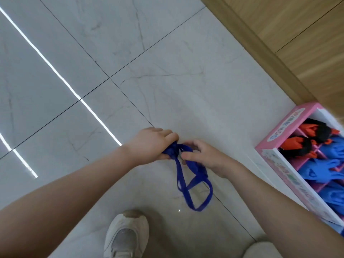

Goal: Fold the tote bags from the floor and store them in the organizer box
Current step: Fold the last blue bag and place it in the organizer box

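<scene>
Hands (151,143) (202,155) grip one tote bag (172,151)

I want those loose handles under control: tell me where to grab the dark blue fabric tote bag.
Probably grip the dark blue fabric tote bag's dangling handle loops near their bottom, coming from the right with the right hand; the left hand already grips the bunched body, and the loops hang free below.

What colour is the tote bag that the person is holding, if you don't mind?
Dark blue; the tote bag and its dangling handles show best in the head view.
</scene>
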A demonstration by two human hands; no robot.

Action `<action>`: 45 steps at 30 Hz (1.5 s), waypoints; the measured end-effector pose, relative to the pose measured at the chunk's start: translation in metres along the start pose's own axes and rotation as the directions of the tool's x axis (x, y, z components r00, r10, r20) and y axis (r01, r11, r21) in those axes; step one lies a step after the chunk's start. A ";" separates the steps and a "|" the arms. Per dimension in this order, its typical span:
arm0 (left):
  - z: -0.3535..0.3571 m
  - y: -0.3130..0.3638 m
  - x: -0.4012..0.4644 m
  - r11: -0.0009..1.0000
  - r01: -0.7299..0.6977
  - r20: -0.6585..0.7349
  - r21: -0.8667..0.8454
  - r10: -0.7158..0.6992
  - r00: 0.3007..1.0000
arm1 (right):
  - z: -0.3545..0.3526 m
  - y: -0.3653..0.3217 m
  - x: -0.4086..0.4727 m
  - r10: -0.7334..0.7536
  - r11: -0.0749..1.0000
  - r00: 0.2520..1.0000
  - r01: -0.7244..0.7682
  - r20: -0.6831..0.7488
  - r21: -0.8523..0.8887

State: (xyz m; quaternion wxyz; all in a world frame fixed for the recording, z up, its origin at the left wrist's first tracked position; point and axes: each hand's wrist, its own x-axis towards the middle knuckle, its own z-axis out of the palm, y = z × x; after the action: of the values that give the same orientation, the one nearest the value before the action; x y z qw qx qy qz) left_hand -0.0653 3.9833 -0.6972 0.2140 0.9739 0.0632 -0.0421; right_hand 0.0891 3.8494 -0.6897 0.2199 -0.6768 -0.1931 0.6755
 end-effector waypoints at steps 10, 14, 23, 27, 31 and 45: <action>-0.048 0.013 -0.017 0.967 -0.080 -0.236 0.243 0.139 0.962 | -0.003 -0.038 -0.042 -0.037 0.974 0.959 -0.029 -0.283 -0.225; -0.062 0.008 -0.030 0.940 0.136 -0.243 0.314 -0.059 0.968 | -0.025 -0.060 -0.086 -0.174 0.859 0.961 0.256 -0.217 0.443; -0.157 0.055 0.006 0.828 0.495 -0.290 -0.263 -0.557 0.778 | -0.009 -0.152 -0.183 -0.456 0.890 0.889 0.456 0.047 -0.009; -0.175 0.080 0.008 0.599 0.271 -0.206 -0.754 -0.606 0.768 | -0.017 -0.156 -0.203 -0.530 0.448 0.847 0.229 -0.050 -0.864; -0.187 0.104 0.011 0.379 0.088 -0.149 -0.921 -0.551 0.821 | -0.021 -0.152 -0.207 -0.721 0.282 0.655 -0.025 -0.229 -0.959; -0.218 0.194 0.091 0.435 -0.037 -0.163 -0.900 -0.255 0.953 | -0.093 -0.091 -0.257 -0.515 0.803 0.706 0.595 -0.486 0.013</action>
State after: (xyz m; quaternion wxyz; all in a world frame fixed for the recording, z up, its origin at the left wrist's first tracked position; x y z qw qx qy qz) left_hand 0.0635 3.9104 -0.4297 0.6811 0.7026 0.1680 0.1191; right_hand 0.1824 3.7777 -0.4271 0.5092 -0.7052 -0.2726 0.4112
